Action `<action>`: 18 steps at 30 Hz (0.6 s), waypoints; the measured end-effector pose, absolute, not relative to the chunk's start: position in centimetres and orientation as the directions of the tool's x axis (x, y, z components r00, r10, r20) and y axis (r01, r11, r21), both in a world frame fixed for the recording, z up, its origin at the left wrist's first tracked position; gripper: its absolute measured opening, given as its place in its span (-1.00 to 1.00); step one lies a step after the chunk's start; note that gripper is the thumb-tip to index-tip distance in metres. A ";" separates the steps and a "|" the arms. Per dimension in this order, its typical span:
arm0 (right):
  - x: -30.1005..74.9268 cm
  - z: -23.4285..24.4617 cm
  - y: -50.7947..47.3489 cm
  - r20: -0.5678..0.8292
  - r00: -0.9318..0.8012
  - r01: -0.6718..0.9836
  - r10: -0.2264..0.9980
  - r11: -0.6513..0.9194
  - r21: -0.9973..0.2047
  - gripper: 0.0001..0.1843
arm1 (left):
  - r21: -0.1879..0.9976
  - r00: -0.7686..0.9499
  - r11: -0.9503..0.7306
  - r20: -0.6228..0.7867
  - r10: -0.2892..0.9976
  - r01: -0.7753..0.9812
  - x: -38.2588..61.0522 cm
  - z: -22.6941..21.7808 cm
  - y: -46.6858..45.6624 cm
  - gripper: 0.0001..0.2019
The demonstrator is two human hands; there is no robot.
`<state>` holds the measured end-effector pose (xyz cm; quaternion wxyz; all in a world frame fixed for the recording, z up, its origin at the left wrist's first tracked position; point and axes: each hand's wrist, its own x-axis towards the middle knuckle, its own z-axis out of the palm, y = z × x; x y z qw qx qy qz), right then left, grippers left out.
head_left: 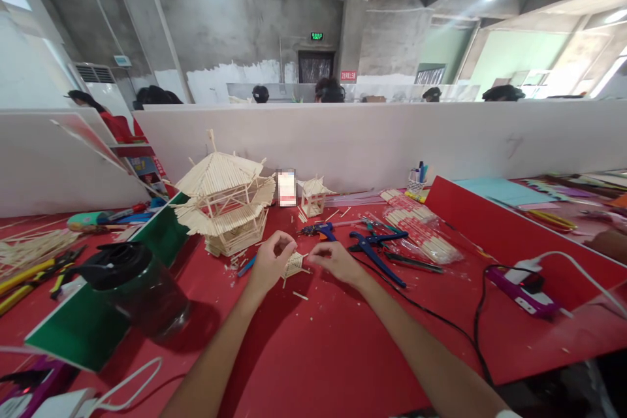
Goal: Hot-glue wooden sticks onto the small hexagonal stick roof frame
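A small roof-like frame of thin wooden sticks (294, 265) lies low over the red table between my hands. My left hand (275, 258) is at its left edge, thumb and fingertips pinched together; whatever is between them is too small to make out. On the other side my right hand (339, 262) is also pinched, its fingertips close to the frame's right corner. A loose stick (300, 296) lies just in front. Behind my left hand stands a large two-tiered stick pavilion (223, 202), and a smaller stick pavilion (313, 197) stands farther back.
Right of my hands lie a glue gun (323, 230), blue clamps (375, 248) and bagged sticks (421, 225). A dark bottle (140, 294) stands at left by a green divider (78, 333). A black cable (426, 307) crosses the right side. A white partition (353, 144) closes the back.
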<state>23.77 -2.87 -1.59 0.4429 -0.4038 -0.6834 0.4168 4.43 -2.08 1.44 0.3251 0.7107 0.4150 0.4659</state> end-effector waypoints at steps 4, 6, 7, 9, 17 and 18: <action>24.8 -1.3 -2.4 0.287 -0.094 -0.093 0.953 0.279 -0.956 -0.67 | 0.727 0.383 -0.517 0.365 0.848 0.452 3.9 0.3 -1.8 -0.89; 24.9 -1.2 -2.3 0.277 -0.029 -0.232 0.961 0.263 -0.937 -0.64 | 0.686 0.459 -0.544 0.331 0.824 0.483 4.1 0.0 -2.0 -0.91; 24.8 -1.2 -2.3 0.264 -0.009 -0.291 0.964 0.250 -0.923 -0.64 | 0.670 0.482 -0.550 0.313 0.818 0.498 4.3 -0.1 -2.2 -0.90; 24.4 -1.1 -2.4 0.230 -0.002 -0.388 0.973 0.211 -0.897 -0.63 | 0.644 0.507 -0.557 0.288 0.812 0.525 4.7 -0.1 -2.5 -0.87; 23.2 -0.5 -3.3 0.181 -0.127 -0.631 0.975 0.062 -0.774 -0.64 | 0.640 0.486 -0.545 0.290 0.824 0.542 5.5 -0.9 -2.6 -0.86; 23.1 -0.4 -3.4 0.196 -0.144 -0.645 0.970 0.059 -0.762 -0.64 | 0.655 0.476 -0.533 0.287 0.831 0.535 5.5 -1.0 -2.5 -0.85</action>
